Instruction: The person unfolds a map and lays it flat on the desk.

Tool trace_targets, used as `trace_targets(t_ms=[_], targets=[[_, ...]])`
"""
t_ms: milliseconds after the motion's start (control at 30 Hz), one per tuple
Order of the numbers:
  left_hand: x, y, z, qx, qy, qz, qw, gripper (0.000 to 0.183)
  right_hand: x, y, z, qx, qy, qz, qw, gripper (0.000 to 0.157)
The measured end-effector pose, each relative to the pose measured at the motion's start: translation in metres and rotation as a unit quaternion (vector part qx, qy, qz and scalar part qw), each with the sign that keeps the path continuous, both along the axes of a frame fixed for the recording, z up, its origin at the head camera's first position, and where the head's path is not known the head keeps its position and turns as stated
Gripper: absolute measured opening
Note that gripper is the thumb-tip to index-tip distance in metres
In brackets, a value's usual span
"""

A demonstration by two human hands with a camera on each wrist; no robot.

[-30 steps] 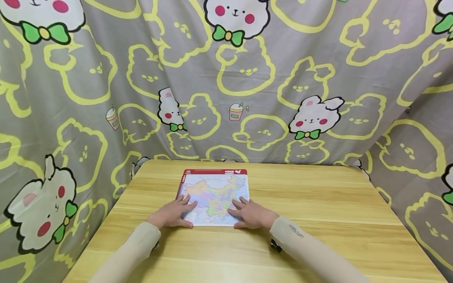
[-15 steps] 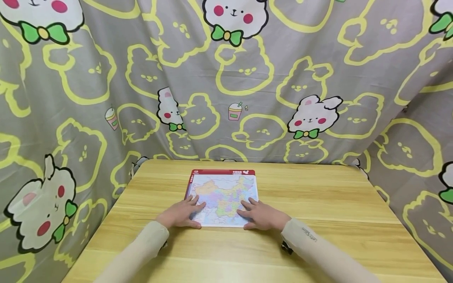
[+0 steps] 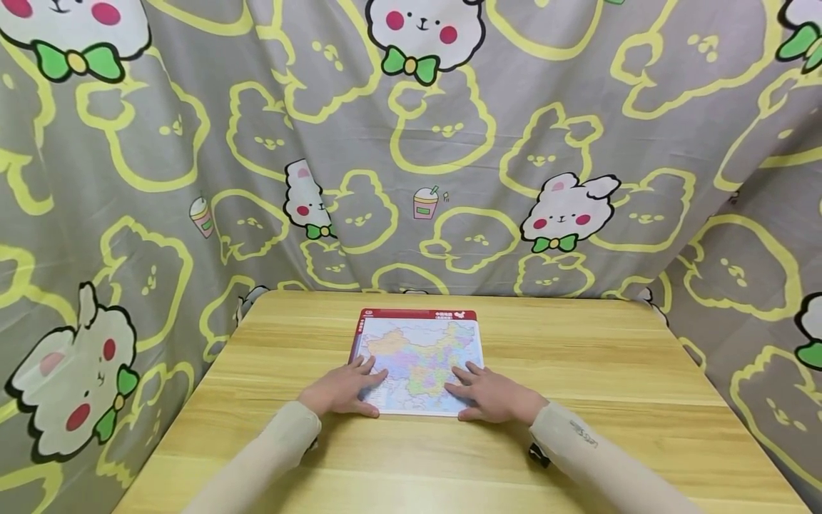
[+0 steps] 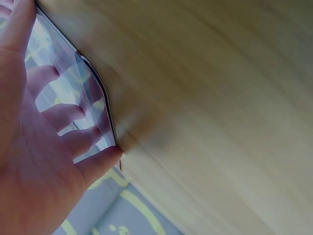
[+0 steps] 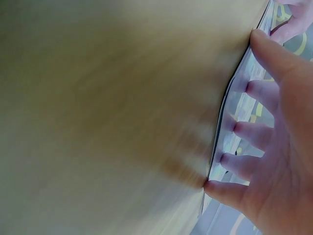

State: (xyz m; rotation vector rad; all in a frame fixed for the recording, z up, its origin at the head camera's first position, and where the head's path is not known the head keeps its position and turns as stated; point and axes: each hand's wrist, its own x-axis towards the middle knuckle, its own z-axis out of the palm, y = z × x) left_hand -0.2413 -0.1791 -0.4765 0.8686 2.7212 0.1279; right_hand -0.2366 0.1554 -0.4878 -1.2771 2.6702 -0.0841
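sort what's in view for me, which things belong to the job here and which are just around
Part of the job:
- map, flat on the table
- left hand, fingers spread on the map
- right hand, the same on the other side
- table, bearing the map

Just around:
- curtain behind the table

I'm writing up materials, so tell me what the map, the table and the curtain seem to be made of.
Map: glossy, probably plastic or laminated card; it mirrors the fingers in the wrist views, though its core is unclear.
Table: wood or wood-look laminate, with a soft sheen; streaky grain shows, but fits both.
Curtain: probably cloth, matt and printed, judging by its soft folds.
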Motion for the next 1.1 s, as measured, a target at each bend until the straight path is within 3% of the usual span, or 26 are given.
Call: trace_targets(t_ms=[1100], targets=[[0.000,0.040,-0.003,-0.034,0.020,-0.045,0.9982,0.079,0.009,0.048,0.000,-0.035,-0.018,-0.023,0.999,0.060]])
